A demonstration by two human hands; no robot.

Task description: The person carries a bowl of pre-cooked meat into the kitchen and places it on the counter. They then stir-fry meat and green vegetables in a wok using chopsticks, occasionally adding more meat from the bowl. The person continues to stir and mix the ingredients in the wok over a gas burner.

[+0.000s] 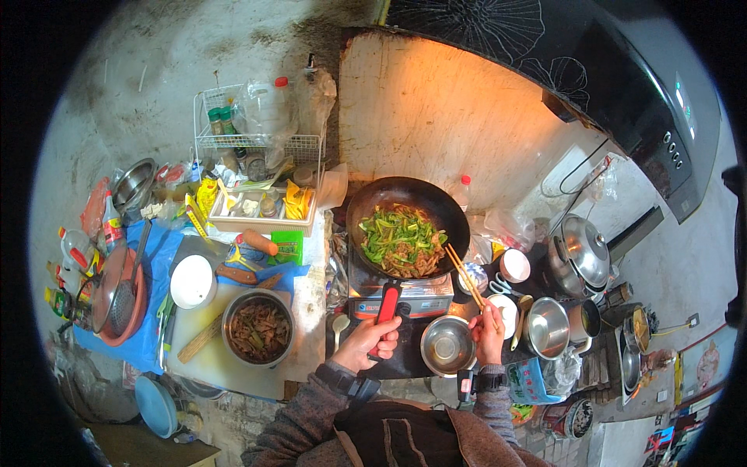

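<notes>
My left hand grips the red and black handle of a dark wok, which sits on a portable stove. In the wok lie green leafy vegetables and brown meat slices. My right hand holds a pair of wooden chopsticks, whose tips reach the food at the wok's right side. Close below the right hand's left side stands a metal bowl. A white bowl is partly hidden behind my right hand.
At left, a metal pot of brown meat stands on a cutting board near a white bowl. A seasoning caddy sits behind. Rightward are scissors, a metal basin and a lidded pot. A range hood hangs upper right.
</notes>
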